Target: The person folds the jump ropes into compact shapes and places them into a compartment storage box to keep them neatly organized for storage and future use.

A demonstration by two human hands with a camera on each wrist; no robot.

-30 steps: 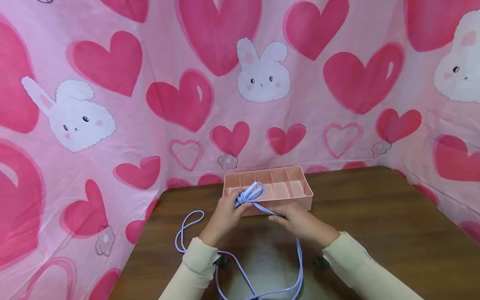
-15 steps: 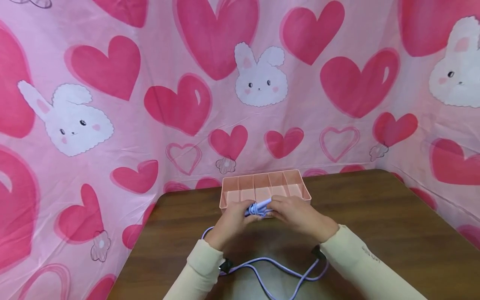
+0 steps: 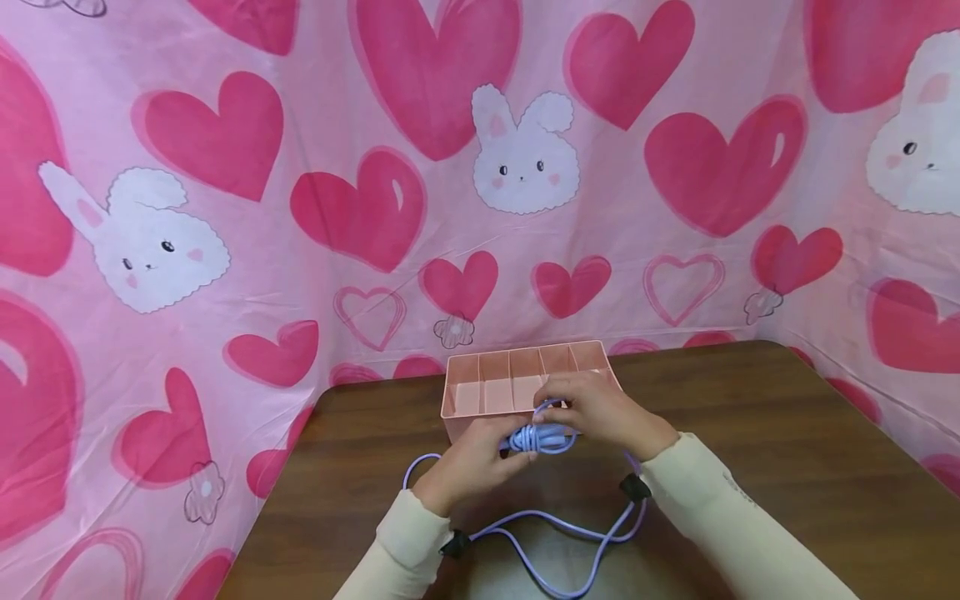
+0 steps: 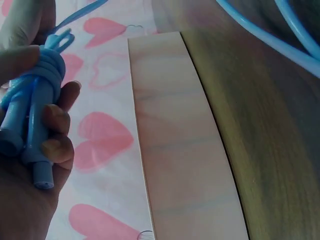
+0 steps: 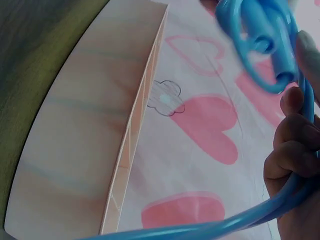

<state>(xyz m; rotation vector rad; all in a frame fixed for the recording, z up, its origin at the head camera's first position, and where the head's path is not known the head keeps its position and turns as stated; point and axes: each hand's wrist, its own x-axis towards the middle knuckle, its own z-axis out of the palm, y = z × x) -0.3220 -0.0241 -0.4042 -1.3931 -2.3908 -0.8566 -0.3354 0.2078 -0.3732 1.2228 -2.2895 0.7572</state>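
Note:
A lavender-blue jump rope [image 3: 546, 439] is bundled before me, its cord wound several times around its two tube-like handles. My left hand [image 3: 480, 462] grips this bundle, thumb on one side and curled fingers on the other. In the left wrist view, the handles [image 4: 37, 127] lie side by side in the palm under the coils. My right hand [image 3: 600, 414] holds a strand of cord just above the bundle. Doubled cord [image 5: 302, 185] runs through its curled fingers in the right wrist view. Loose loops of cord [image 3: 555, 518] hang between my wrists, low in the head view.
A pink divided organizer box [image 3: 483, 400] stands at the back of the brown wooden table [image 3: 712, 400], just behind my hands. Behind the table hangs a pink cloth [image 3: 465, 225] printed with hearts and rabbits. Black straps [image 3: 634, 487] sit at my wrists.
My right hand moves from the cord's tail to the handle ends, then up and right with a strand. My left hand brings the bundle lower and rightward. The loose loops shift.

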